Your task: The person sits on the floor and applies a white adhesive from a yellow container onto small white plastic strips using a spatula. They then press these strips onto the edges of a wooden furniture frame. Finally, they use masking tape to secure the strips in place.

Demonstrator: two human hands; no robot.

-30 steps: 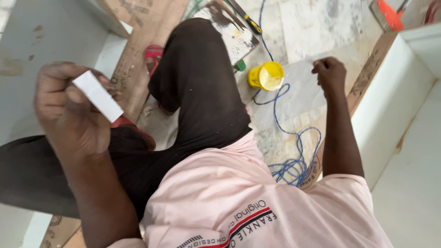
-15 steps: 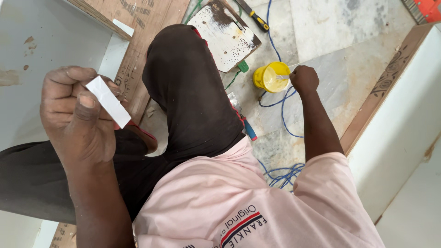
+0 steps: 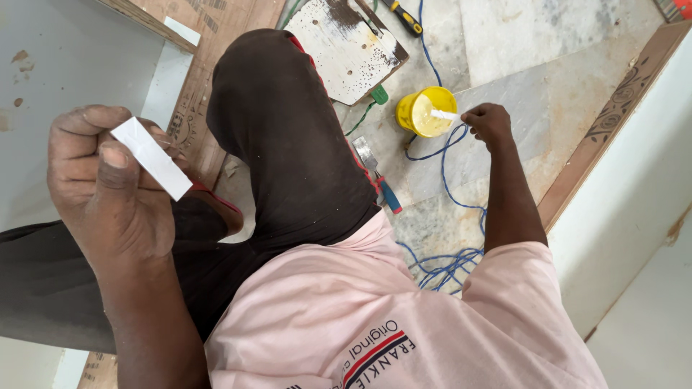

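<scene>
Glue work shows in the head view: the right hand (image 3: 489, 122), at about one o'clock, is pinched shut on a white stick (image 3: 444, 114) whose far end rests in the paste of the yellow tub (image 3: 425, 112) on the marble floor (image 3: 548, 79), while the left hand (image 3: 108, 180), at nine o'clock, is clamped on a white strip (image 3: 151, 158) held tilted near the grey panel (image 3: 72, 79). Doing this well probably means loading the stick lightly, wiping excess on the tub's rim, keeping the strip's face clean, and avoiding the blue cable (image 3: 450, 194) and the scraper (image 3: 378, 176) at the tub's seven o'clock.
</scene>
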